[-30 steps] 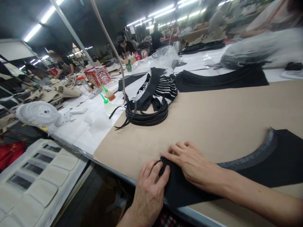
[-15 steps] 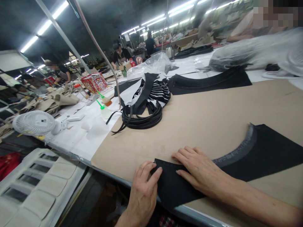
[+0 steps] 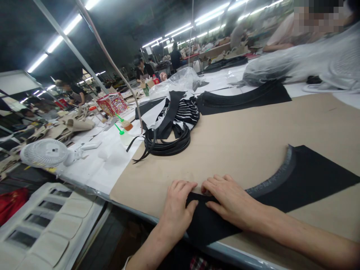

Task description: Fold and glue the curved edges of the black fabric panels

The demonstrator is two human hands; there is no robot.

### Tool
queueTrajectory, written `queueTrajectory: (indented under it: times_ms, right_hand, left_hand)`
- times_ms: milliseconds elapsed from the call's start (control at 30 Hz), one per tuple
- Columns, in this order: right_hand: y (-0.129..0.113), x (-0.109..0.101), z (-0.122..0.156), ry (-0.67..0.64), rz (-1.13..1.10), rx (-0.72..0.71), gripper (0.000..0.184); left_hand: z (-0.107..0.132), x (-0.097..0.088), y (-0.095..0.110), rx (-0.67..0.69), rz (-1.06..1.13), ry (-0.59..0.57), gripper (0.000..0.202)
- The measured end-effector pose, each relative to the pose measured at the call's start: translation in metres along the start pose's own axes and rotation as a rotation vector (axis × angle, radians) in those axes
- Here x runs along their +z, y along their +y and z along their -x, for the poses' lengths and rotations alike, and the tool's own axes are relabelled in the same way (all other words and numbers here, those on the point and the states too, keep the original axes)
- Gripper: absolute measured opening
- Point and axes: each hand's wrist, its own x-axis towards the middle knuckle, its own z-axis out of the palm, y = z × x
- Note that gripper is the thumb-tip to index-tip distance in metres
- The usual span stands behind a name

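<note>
A black fabric piece [image 3: 309,180] with a deep curved upper edge lies along the near side of the table. A shiny greyish strip [image 3: 274,179] follows that curve. At the piece's left end, my left hand [image 3: 180,208] grips the upper edge, thumb on the black face and fingers beyond the edge. My right hand [image 3: 229,197] is close beside it, pinching the same edge between thumb and curled fingers. The edge looks folded over between the two hands. My right forearm hides part of the fabric, and its lower left corner hangs at the table's rim.
Brown paper [image 3: 239,142] covers the table. Beyond lie a coil of black strips [image 3: 168,146], striped cloth [image 3: 187,112] and stacked black pieces [image 3: 244,99]. Two green-tipped bottles [image 3: 123,137] and a white fan [image 3: 45,153] are to the left. People work farther back.
My left hand has moved right and up along the fabric edge, nearer my right hand. The upper edge now looks folded between them. The view has shifted slightly.
</note>
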Motion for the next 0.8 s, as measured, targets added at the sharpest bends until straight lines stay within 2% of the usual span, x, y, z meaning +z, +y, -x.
queueTrajectory:
  times_ms: [100,300,433,533,800]
  right_hand:
    - [0.001,-0.001,0.001,-0.024,-0.056,-0.001,0.014]
    - [0.002,-0.008,-0.001,-0.087,-0.171,0.037,0.009]
    - [0.003,-0.013,-0.002,-0.158,-0.436,0.1,0.009]
    - [0.002,-0.016,-0.001,-0.176,-0.511,0.097,0.009]
    - [-0.01,-0.016,0.01,-0.028,-0.288,0.0,0.011]
  left_hand:
    - [-0.008,-0.004,0.002,-0.106,0.103,-0.128,0.035]
    - [-0.017,-0.013,-0.006,-0.253,0.315,-0.286,0.015]
    - [-0.015,-0.022,-0.006,-0.418,0.554,-0.413,0.022]
    - [-0.013,-0.026,-0.004,-0.496,0.664,-0.418,0.028]
    - [-0.01,-0.032,0.002,-0.58,0.745,-0.394,0.031]
